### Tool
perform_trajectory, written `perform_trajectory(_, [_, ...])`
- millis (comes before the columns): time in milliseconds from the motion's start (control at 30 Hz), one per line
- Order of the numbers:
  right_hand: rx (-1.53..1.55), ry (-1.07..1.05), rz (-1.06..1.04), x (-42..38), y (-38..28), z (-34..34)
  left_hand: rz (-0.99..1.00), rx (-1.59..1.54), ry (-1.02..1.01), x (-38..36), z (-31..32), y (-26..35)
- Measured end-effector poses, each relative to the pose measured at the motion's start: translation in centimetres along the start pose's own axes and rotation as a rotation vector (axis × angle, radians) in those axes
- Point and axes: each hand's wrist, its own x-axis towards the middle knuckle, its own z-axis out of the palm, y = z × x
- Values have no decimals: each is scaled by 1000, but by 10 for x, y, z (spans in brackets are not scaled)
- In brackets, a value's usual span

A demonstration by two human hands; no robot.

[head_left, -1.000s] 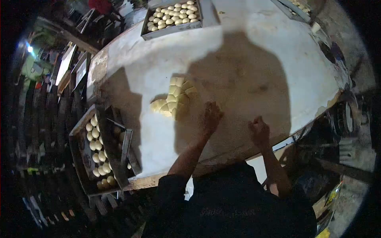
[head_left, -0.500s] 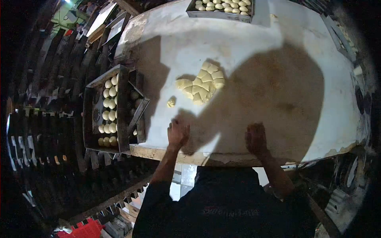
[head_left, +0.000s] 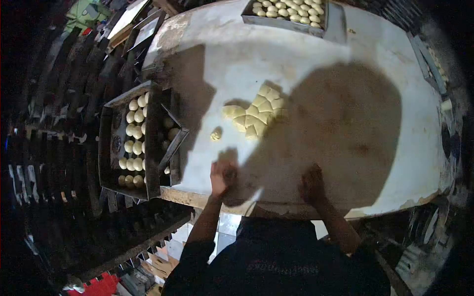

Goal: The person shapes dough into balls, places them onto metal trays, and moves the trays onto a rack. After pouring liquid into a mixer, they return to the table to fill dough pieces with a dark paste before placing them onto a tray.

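My left hand (head_left: 223,178) is curled down onto the table near its front edge, fingers bent in. Whatever lies under its palm is hidden. Across from it, in deep shadow, my right hand (head_left: 311,185) is also cupped low on the tabletop; I cannot make out what it covers. Beyond both hands lies a patch of cut pale dough pieces (head_left: 256,111), packed edge to edge. A small separate lump of dough (head_left: 216,134) sits just past my left fingers.
Rows of dough balls fill part of a dark metal tray (head_left: 154,167) at the table's left edge. A second tray (head_left: 281,22) of dough balls stands at the far side. Another tray (head_left: 425,61) is at the right edge of the pale table (head_left: 197,163).
The view has shifted slightly, so the table and trays sit a little differently. My right hand has moved a bit left and looks less fist-like; my left hand stays curled.
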Motion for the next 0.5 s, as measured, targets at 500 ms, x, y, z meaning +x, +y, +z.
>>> perform_trajectory(500, [-121, 283, 136, 18, 4, 11, 112, -229, -75, -16, -5, -3])
